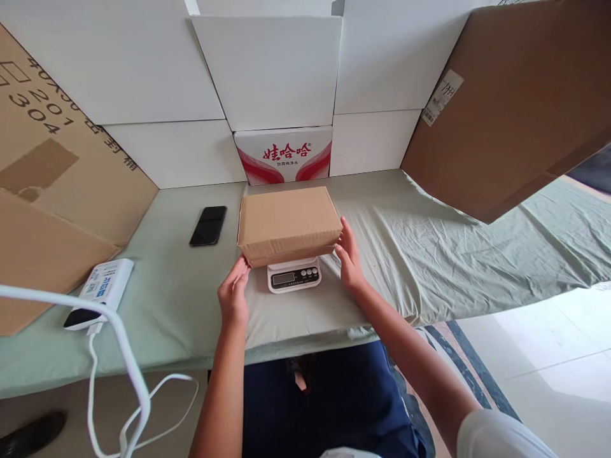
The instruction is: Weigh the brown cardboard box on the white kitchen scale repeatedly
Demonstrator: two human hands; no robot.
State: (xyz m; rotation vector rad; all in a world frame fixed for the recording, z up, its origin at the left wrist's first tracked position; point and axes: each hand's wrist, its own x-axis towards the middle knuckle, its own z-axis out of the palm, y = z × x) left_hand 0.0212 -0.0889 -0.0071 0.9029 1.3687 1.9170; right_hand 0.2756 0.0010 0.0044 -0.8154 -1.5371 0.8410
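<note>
A closed brown cardboard box [290, 219] sits over a small white digital scale [294, 276], hiding the scale's platform. Only the scale's front panel, with its display and buttons, shows below the box; I cannot make out a reading. My left hand [234, 289] grips the box at its near left corner, fingers partly hidden under the edge. At the near right corner my right hand [349, 254] holds the box's side, thumb in front and fingers along the side.
A black phone [208, 226] lies to the left on the green cloth [181, 286]. Farther left is a white power bank [102, 292] with a white cable [121, 343]. Large cardboard boxes stand left [62, 191] and right [515, 108]; white boxes [281, 70] line the back.
</note>
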